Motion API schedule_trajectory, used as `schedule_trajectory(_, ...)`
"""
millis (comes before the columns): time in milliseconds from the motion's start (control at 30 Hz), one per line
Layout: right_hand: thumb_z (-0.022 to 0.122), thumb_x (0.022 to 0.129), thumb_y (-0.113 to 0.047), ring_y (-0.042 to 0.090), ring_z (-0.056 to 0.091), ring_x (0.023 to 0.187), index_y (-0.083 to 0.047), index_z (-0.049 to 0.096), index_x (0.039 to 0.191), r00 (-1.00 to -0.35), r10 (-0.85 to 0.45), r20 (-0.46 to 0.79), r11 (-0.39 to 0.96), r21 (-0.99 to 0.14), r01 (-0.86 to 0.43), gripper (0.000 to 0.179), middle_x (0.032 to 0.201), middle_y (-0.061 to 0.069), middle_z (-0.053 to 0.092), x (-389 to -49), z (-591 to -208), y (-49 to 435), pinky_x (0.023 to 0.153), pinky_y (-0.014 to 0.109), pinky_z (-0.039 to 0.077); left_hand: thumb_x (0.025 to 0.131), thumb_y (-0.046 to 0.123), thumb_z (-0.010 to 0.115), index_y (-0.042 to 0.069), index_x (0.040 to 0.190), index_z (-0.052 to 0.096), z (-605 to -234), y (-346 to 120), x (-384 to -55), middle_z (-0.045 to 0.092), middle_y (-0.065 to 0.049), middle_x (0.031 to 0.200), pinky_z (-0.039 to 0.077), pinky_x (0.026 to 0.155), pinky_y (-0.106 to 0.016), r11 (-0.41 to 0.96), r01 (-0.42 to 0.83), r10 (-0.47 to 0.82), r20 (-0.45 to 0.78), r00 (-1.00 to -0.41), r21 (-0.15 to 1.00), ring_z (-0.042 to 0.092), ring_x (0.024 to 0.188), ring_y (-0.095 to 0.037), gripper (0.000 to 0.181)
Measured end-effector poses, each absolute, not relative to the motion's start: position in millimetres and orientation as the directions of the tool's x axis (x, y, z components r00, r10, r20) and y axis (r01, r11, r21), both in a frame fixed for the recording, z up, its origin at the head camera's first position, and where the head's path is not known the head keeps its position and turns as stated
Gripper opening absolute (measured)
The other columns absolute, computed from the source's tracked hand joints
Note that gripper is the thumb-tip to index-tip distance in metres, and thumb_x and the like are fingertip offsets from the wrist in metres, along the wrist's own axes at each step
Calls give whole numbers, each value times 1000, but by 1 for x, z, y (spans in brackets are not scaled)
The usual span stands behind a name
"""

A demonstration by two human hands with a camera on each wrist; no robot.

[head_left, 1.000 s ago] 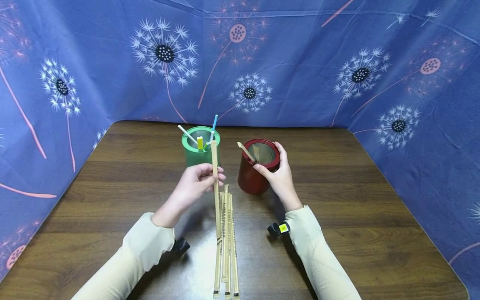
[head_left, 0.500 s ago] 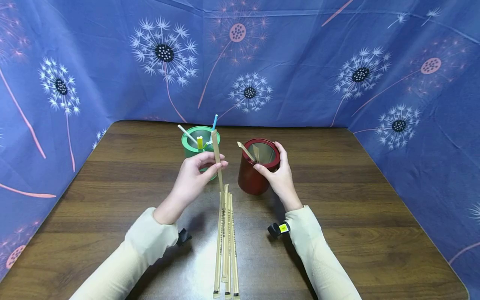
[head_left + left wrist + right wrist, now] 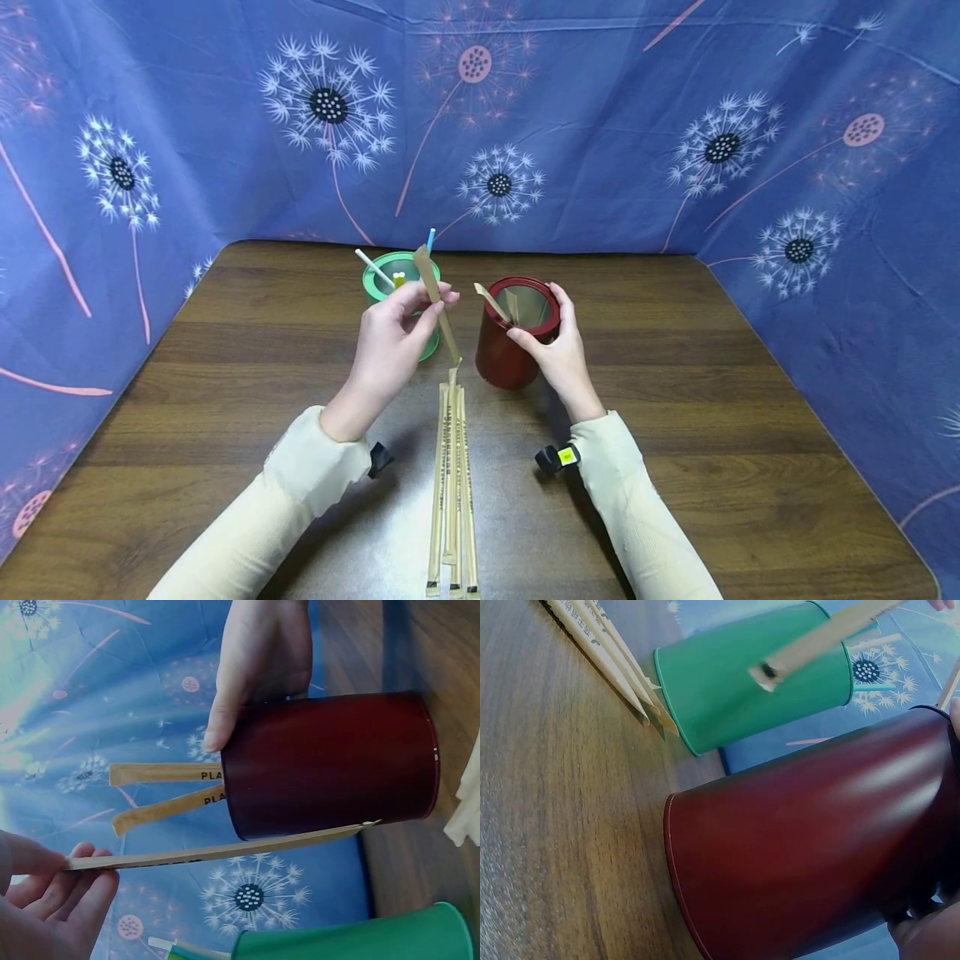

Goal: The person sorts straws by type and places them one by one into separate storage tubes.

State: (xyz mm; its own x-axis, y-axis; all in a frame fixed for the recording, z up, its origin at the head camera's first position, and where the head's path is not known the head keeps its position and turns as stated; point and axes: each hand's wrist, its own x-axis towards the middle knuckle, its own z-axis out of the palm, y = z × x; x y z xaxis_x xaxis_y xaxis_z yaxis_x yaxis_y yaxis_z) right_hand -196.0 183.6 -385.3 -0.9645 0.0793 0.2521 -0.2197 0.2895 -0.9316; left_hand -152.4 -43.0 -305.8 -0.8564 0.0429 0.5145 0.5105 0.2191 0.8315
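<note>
My left hand (image 3: pixel 386 342) pinches a paper-wrapped straw (image 3: pixel 449 335) between thumb and fingers near its upper end. The straw hangs tilted, its lower end toward the right, above the far end of a bunch of wrapped straws (image 3: pixel 452 483) on the table. In the left wrist view the straw passes alongside the dark red canister (image 3: pixel 330 765). My right hand (image 3: pixel 561 362) grips that canister by its rim, thumb at the near side and fingers around the right. Inside the canister stand several wrapped straws (image 3: pixel 165 773), leaning against its left side.
A green canister (image 3: pixel 427 344) stands left of the red one, partly behind my left hand. Coloured sticks, including a white one (image 3: pixel 375 268) and a blue one (image 3: pixel 431 239), poke out of it. A blue dandelion-print cloth (image 3: pixel 600 125) hangs behind the wooden table (image 3: pixel 712 417).
My left hand has raised the straw off the bunch, moving it forward and slightly right; its lower end has swung right toward the red canister. The right hand keeps its grip in place.
</note>
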Motion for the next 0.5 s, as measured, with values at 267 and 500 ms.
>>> schedule_trajectory(267, 78, 79, -23, 18, 41, 133, -21, 26, 151, -964, 80, 253, 287, -932, -221, 88, 151, 5, 39, -197, -386, 183, 113, 41, 33, 91, -6, 59, -8, 102, 65, -300, -37, -155, 71, -20, 101, 55, 84, -22, 144, 664, -49, 675, -736, 734, 70, 98, -25, 13)
schedule_trajectory(500, 78, 80, -22, 18, 41, 133, -21, 26, 151, -964, 79, 254, 282, -933, -223, 89, 151, 4, 38, -196, -386, 183, 114, 41, 32, 92, -9, 55, -14, 106, 61, -297, -31, -160, 69, -27, 103, 55, 90, -28, 30, 755, -112, 753, -648, 654, 65, 100, -3, 17)
